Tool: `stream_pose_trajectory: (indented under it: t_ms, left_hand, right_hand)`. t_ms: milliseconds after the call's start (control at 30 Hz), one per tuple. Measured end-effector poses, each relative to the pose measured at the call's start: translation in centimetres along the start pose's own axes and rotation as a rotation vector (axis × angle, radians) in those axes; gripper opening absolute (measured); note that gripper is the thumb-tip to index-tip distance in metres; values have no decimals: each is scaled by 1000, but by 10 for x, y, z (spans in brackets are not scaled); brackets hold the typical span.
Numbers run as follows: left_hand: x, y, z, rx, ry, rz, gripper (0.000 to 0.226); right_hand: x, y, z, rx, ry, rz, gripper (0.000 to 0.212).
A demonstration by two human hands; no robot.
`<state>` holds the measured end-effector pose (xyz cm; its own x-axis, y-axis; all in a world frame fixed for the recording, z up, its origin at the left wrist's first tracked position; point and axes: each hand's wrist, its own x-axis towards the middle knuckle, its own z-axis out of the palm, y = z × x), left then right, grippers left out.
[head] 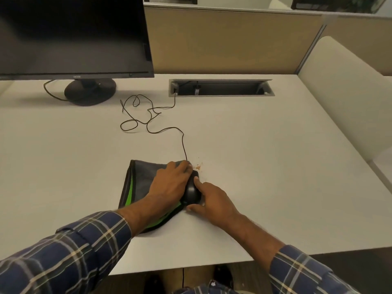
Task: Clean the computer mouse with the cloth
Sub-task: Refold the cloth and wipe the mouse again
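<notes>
A black computer mouse [192, 190] lies on the right edge of a folded grey cloth with a green stripe [140, 179], near the front middle of the white desk [265, 166]. My left hand [169, 183] rests on the cloth and presses against the mouse's left side, fingers reaching its front. My right hand [212, 203] holds the mouse from the right, index finger on top and thumb at its rear. The mouse's thin black cable [148, 115] runs back in loose loops.
Small orange-brown crumbs [198, 166] lie just beyond the mouse. A black monitor [72, 37] on a round stand [90, 92] sits at the back left. The cable enters a recessed cable slot [221, 88] at the back. A beige partition wall stands behind.
</notes>
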<state>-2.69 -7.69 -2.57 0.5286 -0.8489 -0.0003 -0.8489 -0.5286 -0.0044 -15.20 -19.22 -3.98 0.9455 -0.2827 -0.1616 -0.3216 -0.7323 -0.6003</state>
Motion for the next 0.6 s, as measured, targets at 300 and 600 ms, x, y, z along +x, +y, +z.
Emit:
stream_pose_trajectory:
  t_ms: [300,600]
  left_hand:
    - [1,-3,1,-60,65,-198,50]
    - [-10,-6,6,-51,-1,-82,54]
  right_hand:
    - [-5,-1,1,-17,3,9,92]
    - [-4,-2,1,19,13,3,90]
